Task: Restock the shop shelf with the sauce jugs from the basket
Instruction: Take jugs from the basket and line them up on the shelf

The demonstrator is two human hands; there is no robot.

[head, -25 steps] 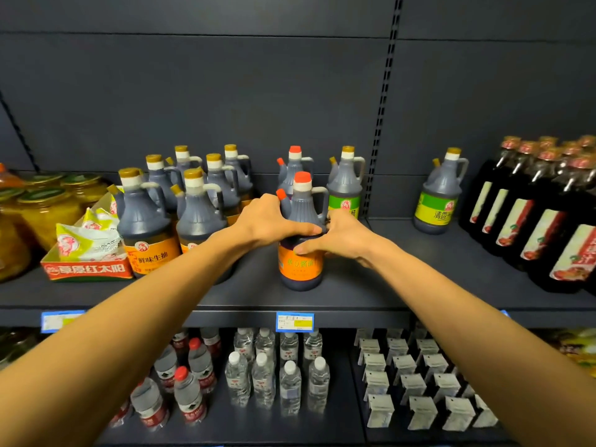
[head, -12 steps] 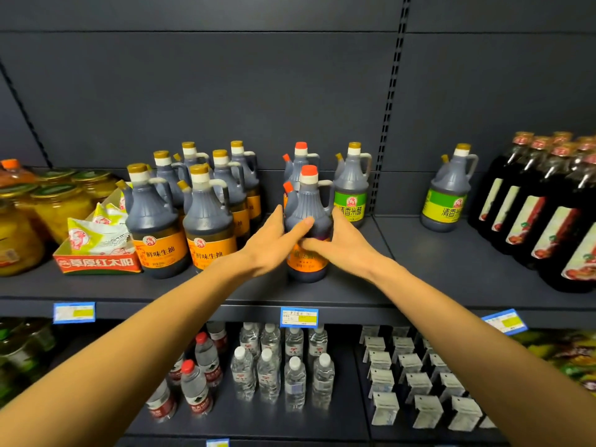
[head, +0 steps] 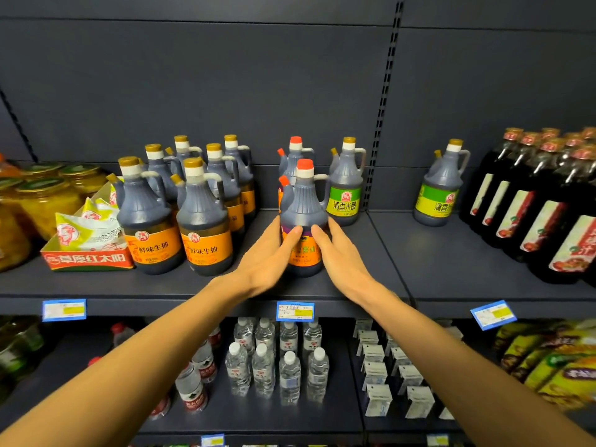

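Observation:
A dark sauce jug (head: 303,201) with a red cap and an orange label stands upright on the grey shelf (head: 387,279), near its front edge. A second red-capped jug (head: 295,153) stands right behind it. My left hand (head: 267,253) lies flat against the front jug's lower left side, fingers straight. On the lower right side my right hand (head: 342,253) rests the same way, its fingertips on the label. Neither hand wraps around the jug. The basket is out of view.
Several gold-capped orange-label jugs (head: 203,221) crowd the shelf to the left, beside a box of packets (head: 87,253) and yellow jars (head: 38,201). Green-label jugs (head: 346,188) (head: 442,188) and tall dark bottles (head: 548,204) stand to the right. Water bottles (head: 277,359) fill the shelf below.
Both hands gripped the red-capped jug near the shelf's front edge. The jug has slid back toward the rear one, and my fingers have straightened off it.

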